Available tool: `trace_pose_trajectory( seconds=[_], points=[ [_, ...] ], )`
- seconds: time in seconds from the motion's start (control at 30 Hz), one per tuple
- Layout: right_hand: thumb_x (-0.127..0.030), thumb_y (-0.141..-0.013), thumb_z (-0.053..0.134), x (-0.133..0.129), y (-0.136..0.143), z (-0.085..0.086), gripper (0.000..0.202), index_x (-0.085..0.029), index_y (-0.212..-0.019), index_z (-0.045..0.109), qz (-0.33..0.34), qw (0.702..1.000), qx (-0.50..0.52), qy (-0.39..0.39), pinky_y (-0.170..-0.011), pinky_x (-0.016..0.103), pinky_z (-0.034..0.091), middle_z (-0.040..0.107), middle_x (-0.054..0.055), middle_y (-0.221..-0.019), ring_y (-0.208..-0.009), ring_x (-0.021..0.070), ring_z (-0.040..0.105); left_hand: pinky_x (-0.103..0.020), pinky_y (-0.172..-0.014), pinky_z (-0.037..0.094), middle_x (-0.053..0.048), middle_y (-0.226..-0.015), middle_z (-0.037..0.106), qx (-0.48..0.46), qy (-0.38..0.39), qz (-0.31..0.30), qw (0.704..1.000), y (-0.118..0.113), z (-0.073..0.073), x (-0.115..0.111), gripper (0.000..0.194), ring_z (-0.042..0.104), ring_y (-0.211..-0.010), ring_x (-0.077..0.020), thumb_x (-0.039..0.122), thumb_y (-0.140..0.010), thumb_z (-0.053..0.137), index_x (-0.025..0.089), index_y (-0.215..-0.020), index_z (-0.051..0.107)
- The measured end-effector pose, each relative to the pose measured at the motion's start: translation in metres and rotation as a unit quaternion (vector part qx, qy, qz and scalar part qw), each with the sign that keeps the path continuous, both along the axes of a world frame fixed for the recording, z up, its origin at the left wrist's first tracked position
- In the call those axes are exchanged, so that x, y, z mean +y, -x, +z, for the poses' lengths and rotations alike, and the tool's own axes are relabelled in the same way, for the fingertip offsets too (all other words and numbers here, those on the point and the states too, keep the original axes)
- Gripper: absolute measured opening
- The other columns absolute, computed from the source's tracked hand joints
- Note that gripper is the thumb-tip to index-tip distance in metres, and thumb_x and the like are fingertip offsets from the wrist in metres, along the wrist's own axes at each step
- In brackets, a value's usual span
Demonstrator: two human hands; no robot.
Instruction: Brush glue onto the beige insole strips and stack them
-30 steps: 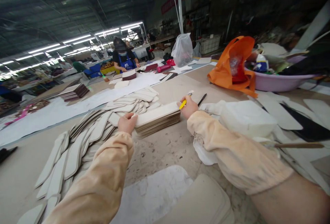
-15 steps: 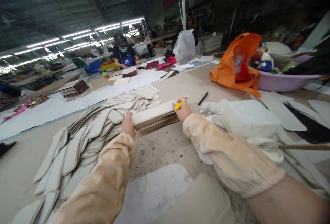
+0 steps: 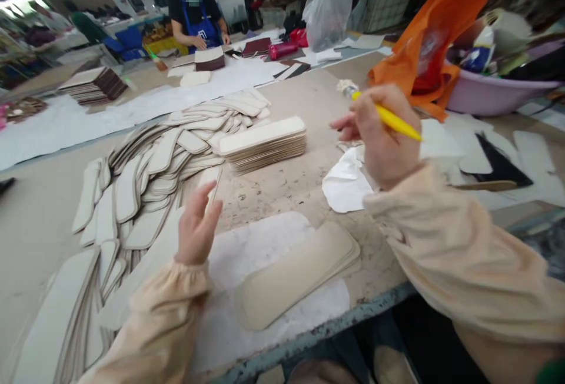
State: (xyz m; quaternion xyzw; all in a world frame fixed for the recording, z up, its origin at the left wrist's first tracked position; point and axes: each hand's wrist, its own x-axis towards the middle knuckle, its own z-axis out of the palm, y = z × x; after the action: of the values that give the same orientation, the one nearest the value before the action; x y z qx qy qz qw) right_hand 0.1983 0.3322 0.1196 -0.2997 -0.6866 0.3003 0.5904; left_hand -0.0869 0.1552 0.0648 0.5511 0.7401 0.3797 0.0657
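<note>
My right hand (image 3: 388,133) is closed around a yellow-handled brush (image 3: 399,123), whose whitish bristles point up and left. My left hand (image 3: 198,225) hovers with fingers apart, holding nothing, near the left side of a white sheet (image 3: 278,228). Between and beyond the hands stands a neat stack of long pale pieces (image 3: 265,142), touched by neither hand. Several larger beige pieces (image 3: 300,275) lie overlapped on the white sheet, close to the table's near edge. Spread at the left is a heap of loose pale pieces (image 3: 128,186).
A white cloth (image 3: 346,182) lies left of my right forearm. An orange bag (image 3: 424,48) and a purple basin (image 3: 494,98) stand at the back right. Across the table, a person in a blue apron (image 3: 200,27) handles a stack of dark-edged pieces (image 3: 209,59).
Both hands have let go of the neat stack. My left hand has come back and opened; my right hand has moved right and lifted with the brush. The view has tilted down.
</note>
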Motion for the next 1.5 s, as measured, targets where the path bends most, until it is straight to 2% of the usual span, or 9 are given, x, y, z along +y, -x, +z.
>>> trace_pose_trajectory(
  seconds=[0.1, 0.17, 0.3, 0.4, 0.53, 0.77, 0.9, 1.03, 1.5],
  points=[
    [-0.051, -0.093, 0.046, -0.059, -0.041, 0.0, 0.03, -0.028, -0.095, 0.064, -0.06, 0.998, 0.006, -0.007, -0.049, 0.029, 0.043, 0.056, 0.0, -0.068, -0.053, 0.0133, 0.054, -0.044, -0.109, 0.037, -0.008, -0.134, 0.055, 0.037, 0.032, -0.071, 0.996, -0.031, -0.007, -0.079, 0.047, 0.048, -0.126, -0.0261, 0.041, -0.085, 0.057, 0.024, -0.129, 0.052],
    [-0.053, -0.09, 0.049, -0.086, -0.071, -0.006, 0.03, -0.029, -0.093, 0.066, -0.121, 0.993, -0.001, 0.008, -0.045, 0.032, 0.039, 0.052, 0.0, -0.061, -0.048, 0.0152, 0.05, -0.045, -0.106, 0.042, -0.008, -0.136, 0.052, 0.068, 0.061, -0.11, 0.99, -0.042, -0.022, -0.121, 0.053, 0.049, -0.126, -0.0282, 0.041, -0.083, 0.06, 0.029, -0.133, 0.048],
    [-0.056, -0.089, 0.047, -0.111, -0.137, -0.013, 0.033, -0.027, -0.086, 0.062, -0.21, 0.972, 0.031, 0.1, -0.042, 0.031, 0.037, 0.043, -0.002, -0.053, -0.041, 0.0145, 0.04, -0.051, -0.098, 0.049, -0.008, -0.141, 0.049, 0.139, 0.053, -0.16, 0.976, -0.046, -0.062, -0.16, 0.074, 0.052, -0.123, -0.0334, 0.051, -0.076, 0.063, 0.036, -0.142, 0.035],
    [-0.058, -0.087, 0.049, -0.121, -0.18, -0.017, 0.036, -0.024, -0.084, 0.061, -0.253, 0.956, 0.021, 0.149, -0.039, 0.028, 0.033, 0.04, -0.004, -0.05, -0.039, 0.0126, 0.036, -0.055, -0.097, 0.049, -0.009, -0.144, 0.046, 0.175, 0.035, -0.182, 0.967, -0.049, -0.08, -0.159, 0.082, 0.05, -0.125, -0.036, 0.054, -0.074, 0.063, 0.035, -0.145, 0.029],
    [-0.058, -0.085, 0.052, -0.124, -0.208, -0.031, 0.037, -0.023, -0.086, 0.062, -0.252, 0.948, -0.04, 0.192, -0.038, 0.028, 0.033, 0.044, -0.003, -0.051, -0.04, 0.0126, 0.04, -0.055, -0.102, 0.045, -0.01, -0.142, 0.049, 0.18, 0.022, -0.186, 0.966, -0.051, -0.084, -0.154, 0.079, 0.05, -0.125, -0.0345, 0.051, -0.077, 0.062, 0.033, -0.145, 0.029],
    [-0.06, -0.087, 0.043, -0.091, -0.199, -0.043, 0.045, -0.02, -0.09, 0.062, -0.245, 0.945, -0.149, 0.16, -0.045, 0.026, 0.037, 0.05, -0.003, -0.053, -0.045, 0.0129, 0.047, -0.053, -0.106, 0.042, -0.009, -0.134, 0.056, 0.188, 0.002, -0.192, 0.963, -0.048, -0.086, -0.153, 0.068, 0.054, -0.122, -0.0317, 0.048, -0.079, 0.06, 0.031, -0.141, 0.037],
    [-0.057, -0.089, 0.037, -0.069, -0.19, -0.041, 0.048, -0.019, -0.085, 0.065, -0.236, 0.923, -0.276, 0.127, -0.057, 0.028, 0.041, 0.057, 0.001, -0.056, -0.057, 0.0171, 0.057, -0.051, -0.103, 0.045, -0.01, -0.134, 0.057, 0.212, 0.001, -0.184, 0.96, -0.051, -0.082, -0.151, 0.071, 0.055, -0.121, -0.032, 0.05, -0.076, 0.063, 0.029, -0.139, 0.039],
    [-0.06, -0.087, 0.035, -0.055, -0.181, -0.045, 0.051, -0.02, -0.08, 0.065, -0.222, 0.909, -0.329, 0.131, -0.062, 0.03, 0.042, 0.06, 0.002, -0.056, -0.062, 0.0205, 0.06, -0.053, -0.1, 0.048, -0.01, -0.132, 0.059, 0.232, -0.003, -0.186, 0.955, -0.052, -0.078, -0.151, 0.073, 0.057, -0.119, -0.0333, 0.052, -0.074, 0.064, 0.029, -0.139, 0.039],
    [-0.061, -0.089, 0.036, -0.056, -0.197, -0.044, 0.051, -0.022, -0.062, 0.055, -0.23, 0.928, -0.241, 0.167, -0.064, 0.028, 0.042, 0.059, 0.002, -0.057, -0.061, 0.0171, 0.058, -0.053, -0.103, 0.046, -0.01, -0.137, 0.052, 0.191, 0.012, -0.182, 0.965, -0.051, -0.081, -0.155, 0.066, 0.053, -0.123, -0.0331, 0.044, -0.078, 0.062, 0.031, -0.139, 0.04]
  ],
)
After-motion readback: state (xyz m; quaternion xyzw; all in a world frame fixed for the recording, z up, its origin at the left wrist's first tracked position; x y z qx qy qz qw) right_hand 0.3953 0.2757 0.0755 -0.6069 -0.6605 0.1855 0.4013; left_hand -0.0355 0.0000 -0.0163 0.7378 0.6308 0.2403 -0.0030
